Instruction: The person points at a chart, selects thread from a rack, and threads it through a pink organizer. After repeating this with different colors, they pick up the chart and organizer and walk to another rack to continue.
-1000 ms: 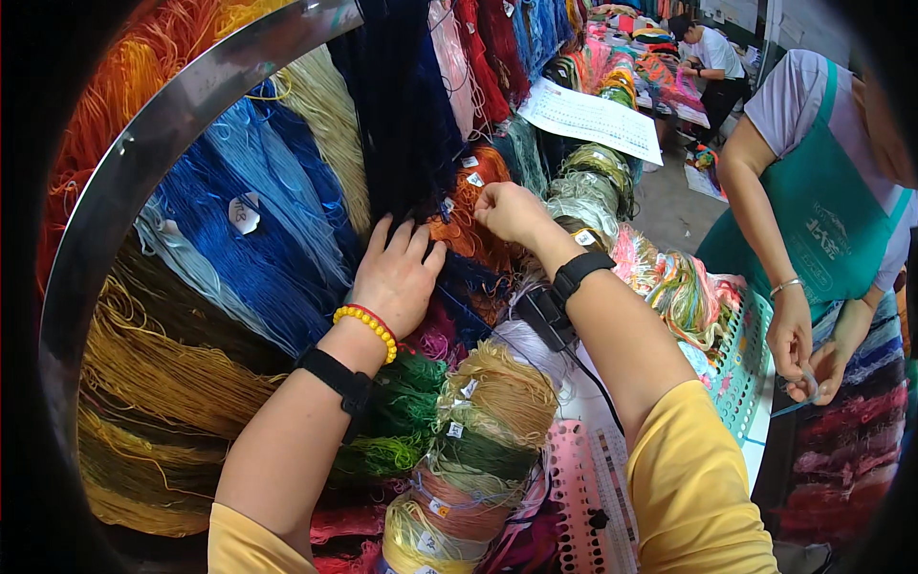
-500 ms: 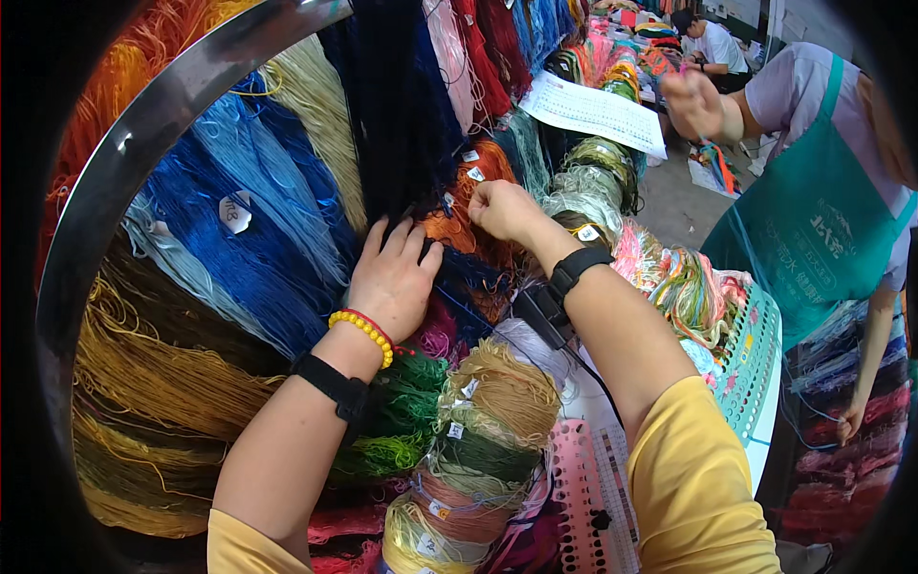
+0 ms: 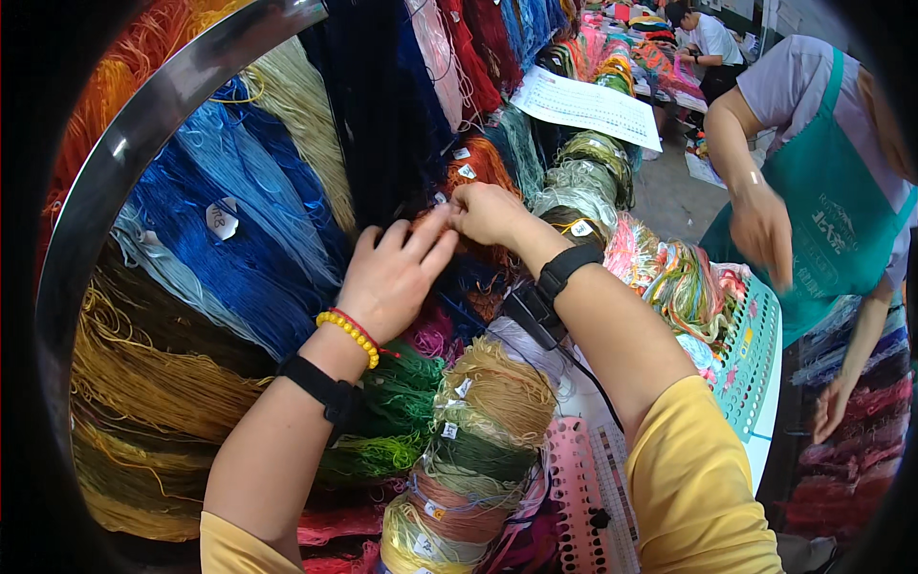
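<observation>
My left hand (image 3: 384,279) lies with its fingers spread against a hanging bundle of dark navy thread (image 3: 397,115). Its index fingertip reaches to my right hand (image 3: 490,214), and the two meet or nearly meet. The fingers of my right hand are pinched together over orange-brown thread (image 3: 481,165); what sits between them is too small or hidden to name. Small white tags stick to the orange-brown skeins. Bright blue thread (image 3: 206,225) hangs left of my left hand, and green thread (image 3: 402,387) lies below its wrist.
A curved metal rim (image 3: 124,143) arcs around the left side. Wound thread bundles (image 3: 492,392) run along the middle. Beyond them are a printed sheet (image 3: 585,107), a pink punched card (image 3: 572,478) and a green punched card (image 3: 751,354). A co-worker's green apron (image 3: 813,220) is at right.
My right hand has shifted slightly left and down, and my left fingers have moved up to it. The co-worker's raised hand has dropped beside the apron; their other hand has opened.
</observation>
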Tool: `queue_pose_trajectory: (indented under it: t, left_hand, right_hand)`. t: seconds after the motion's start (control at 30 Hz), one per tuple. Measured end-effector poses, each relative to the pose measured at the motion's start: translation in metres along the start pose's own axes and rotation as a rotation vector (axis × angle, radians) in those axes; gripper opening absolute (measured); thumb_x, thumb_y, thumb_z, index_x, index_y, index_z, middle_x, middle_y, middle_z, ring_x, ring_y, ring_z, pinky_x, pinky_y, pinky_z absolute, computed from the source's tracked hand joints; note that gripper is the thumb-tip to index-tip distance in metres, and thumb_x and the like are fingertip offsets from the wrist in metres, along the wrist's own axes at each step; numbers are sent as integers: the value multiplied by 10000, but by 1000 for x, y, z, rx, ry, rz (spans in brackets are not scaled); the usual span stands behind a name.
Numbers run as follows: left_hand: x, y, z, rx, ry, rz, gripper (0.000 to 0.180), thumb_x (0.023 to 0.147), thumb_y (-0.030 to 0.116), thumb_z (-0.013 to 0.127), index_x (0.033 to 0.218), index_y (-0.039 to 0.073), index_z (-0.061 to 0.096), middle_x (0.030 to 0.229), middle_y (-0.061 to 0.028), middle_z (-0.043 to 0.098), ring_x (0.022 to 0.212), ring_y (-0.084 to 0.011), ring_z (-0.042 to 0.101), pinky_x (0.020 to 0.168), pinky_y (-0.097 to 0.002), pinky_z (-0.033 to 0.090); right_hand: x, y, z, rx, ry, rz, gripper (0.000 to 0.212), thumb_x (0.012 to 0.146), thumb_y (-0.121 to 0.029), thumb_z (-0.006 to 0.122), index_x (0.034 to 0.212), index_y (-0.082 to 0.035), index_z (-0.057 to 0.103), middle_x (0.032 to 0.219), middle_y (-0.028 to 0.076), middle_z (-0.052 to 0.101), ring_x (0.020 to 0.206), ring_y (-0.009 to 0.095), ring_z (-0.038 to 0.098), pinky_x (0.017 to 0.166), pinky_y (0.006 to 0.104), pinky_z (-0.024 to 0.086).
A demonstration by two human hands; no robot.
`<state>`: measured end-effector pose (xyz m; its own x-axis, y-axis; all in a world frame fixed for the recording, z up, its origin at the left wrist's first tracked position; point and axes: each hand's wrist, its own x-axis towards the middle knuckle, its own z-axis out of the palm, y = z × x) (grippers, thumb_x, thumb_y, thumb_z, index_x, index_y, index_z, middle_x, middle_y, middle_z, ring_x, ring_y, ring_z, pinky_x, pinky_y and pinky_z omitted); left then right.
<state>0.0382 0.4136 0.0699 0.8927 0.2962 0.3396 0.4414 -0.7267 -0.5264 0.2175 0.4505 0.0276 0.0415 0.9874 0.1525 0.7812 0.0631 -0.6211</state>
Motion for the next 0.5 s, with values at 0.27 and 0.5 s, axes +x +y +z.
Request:
queue_pose_trajectory:
  t: [0.27,0.5]
  left_hand:
    - [14,-4,17,123,-297,-171,420,638,189,596,1024,45,518,884,-59,558,794,-202,520,656,-316,400]
    - [22,2,0,-65,-84,-129,398,602,105,604,988,75,512,1019,-73,508,836,-210,511,691,-313,415]
  right_hand:
    - [6,18,3,17,-37,24,226,729,-206,552,924,-98,593,945,163,587,911,302,552,781,364,427]
    - [-11,1,4,164,2,-137,341,717,-200,563,1015,-35,536,941,190,584,922,315,547,788,368,422]
